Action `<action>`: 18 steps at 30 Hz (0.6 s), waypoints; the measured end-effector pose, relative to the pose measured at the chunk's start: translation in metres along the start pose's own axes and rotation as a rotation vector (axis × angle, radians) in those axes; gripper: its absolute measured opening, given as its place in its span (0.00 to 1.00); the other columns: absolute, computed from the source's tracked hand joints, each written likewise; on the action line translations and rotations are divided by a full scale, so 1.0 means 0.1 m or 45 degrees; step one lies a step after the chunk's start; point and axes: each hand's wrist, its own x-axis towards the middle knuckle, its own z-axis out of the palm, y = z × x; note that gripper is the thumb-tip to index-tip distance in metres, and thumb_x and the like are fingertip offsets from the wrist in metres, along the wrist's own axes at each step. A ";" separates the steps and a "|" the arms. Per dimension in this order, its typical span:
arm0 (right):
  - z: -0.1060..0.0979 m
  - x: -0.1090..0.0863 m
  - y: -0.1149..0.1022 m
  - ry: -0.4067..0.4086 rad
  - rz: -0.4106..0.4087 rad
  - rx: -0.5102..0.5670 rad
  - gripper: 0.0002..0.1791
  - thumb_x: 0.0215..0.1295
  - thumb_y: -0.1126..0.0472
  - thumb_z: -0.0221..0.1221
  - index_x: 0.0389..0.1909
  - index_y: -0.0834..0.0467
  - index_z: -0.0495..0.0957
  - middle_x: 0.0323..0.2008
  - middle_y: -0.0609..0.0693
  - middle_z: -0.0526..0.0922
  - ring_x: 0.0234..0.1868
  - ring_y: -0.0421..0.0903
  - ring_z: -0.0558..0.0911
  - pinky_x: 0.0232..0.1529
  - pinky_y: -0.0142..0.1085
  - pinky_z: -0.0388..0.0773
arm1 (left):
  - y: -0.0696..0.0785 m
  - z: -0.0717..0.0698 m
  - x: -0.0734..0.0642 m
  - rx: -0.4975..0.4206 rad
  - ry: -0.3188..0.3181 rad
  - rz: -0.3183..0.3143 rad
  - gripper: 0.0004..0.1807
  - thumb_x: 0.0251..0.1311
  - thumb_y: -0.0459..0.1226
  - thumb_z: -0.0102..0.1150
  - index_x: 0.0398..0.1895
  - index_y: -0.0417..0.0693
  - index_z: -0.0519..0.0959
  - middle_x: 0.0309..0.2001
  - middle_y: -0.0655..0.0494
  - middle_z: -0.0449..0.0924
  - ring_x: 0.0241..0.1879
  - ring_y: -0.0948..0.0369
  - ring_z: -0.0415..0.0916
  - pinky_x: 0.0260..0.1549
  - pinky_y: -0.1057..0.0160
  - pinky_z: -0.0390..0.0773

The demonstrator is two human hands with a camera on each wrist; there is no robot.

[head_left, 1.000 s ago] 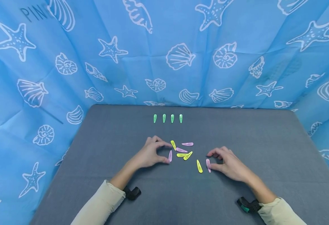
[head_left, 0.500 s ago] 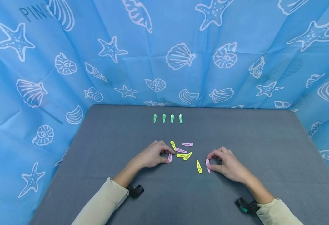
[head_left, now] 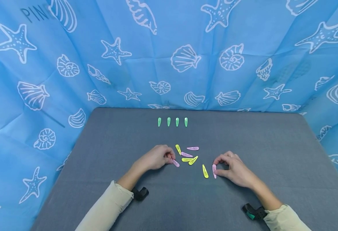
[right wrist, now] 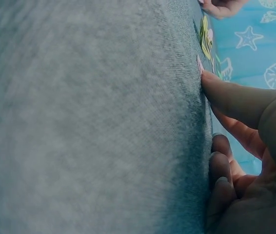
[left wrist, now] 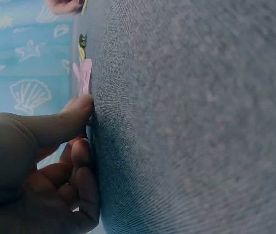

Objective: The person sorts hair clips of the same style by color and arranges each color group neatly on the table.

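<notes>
My left hand (head_left: pixel 157 158) pinches a pink snap hair clip (head_left: pixel 176 163) between thumb and fingers, its rounded end pointing toward the near right. In the left wrist view this pink clip (left wrist: pixel 86 73) sticks out past the thumb tip. My right hand (head_left: pixel 234 170) has thumb and index finger at another pink hair clip (head_left: pixel 214 171), which stands lengthwise away from me. The right wrist view shows the thumb on that clip (right wrist: pixel 200 64), most of it hidden. Just left of it lies a yellow hair clip (head_left: pixel 205 171).
Between the hands lie more loose clips, among them a yellow one (head_left: pixel 177 149), a pink one (head_left: pixel 193 148) and two crossing yellow ones (head_left: pixel 193 160). Several green clips (head_left: pixel 169 122) form a row at the back of the grey table (head_left: pixel 122 128). A blue shell-print curtain (head_left: pixel 157 48) hangs behind.
The left fingers have closed on their pink clip and turned it, so its near end swings right. The right index finger has come down to its clip, which has barely moved.
</notes>
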 end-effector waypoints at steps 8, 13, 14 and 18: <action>0.00 0.00 0.00 -0.005 0.006 0.005 0.10 0.58 0.55 0.73 0.37 0.44 0.82 0.42 0.47 0.76 0.45 0.45 0.68 0.44 0.37 0.63 | -0.02 -0.05 0.01 -0.062 -0.009 0.022 0.05 0.73 0.37 0.57 0.36 0.56 0.76 0.35 0.60 0.75 0.33 0.63 0.69 0.34 0.64 0.68; 0.01 0.00 0.00 -0.008 0.019 0.011 0.10 0.58 0.55 0.73 0.37 0.44 0.82 0.41 0.47 0.75 0.45 0.45 0.68 0.44 0.36 0.62 | -0.02 -0.12 -0.01 -0.196 0.017 -0.014 0.05 0.75 0.37 0.54 0.39 0.54 0.78 0.31 0.59 0.81 0.28 0.63 0.72 0.30 0.64 0.69; 0.01 0.00 0.00 -0.008 0.021 0.011 0.10 0.58 0.55 0.73 0.37 0.44 0.82 0.41 0.47 0.75 0.45 0.45 0.68 0.44 0.36 0.62 | -0.03 -0.13 -0.01 -0.196 0.034 -0.016 0.05 0.75 0.37 0.55 0.39 0.53 0.79 0.31 0.60 0.81 0.29 0.63 0.73 0.31 0.64 0.70; 0.01 0.00 0.00 -0.007 0.026 0.008 0.10 0.58 0.55 0.73 0.37 0.44 0.82 0.42 0.47 0.75 0.45 0.45 0.68 0.44 0.36 0.63 | -0.07 -0.16 -0.01 -0.215 0.138 -0.040 0.05 0.72 0.38 0.59 0.37 0.54 0.83 0.30 0.60 0.83 0.30 0.63 0.77 0.33 0.63 0.74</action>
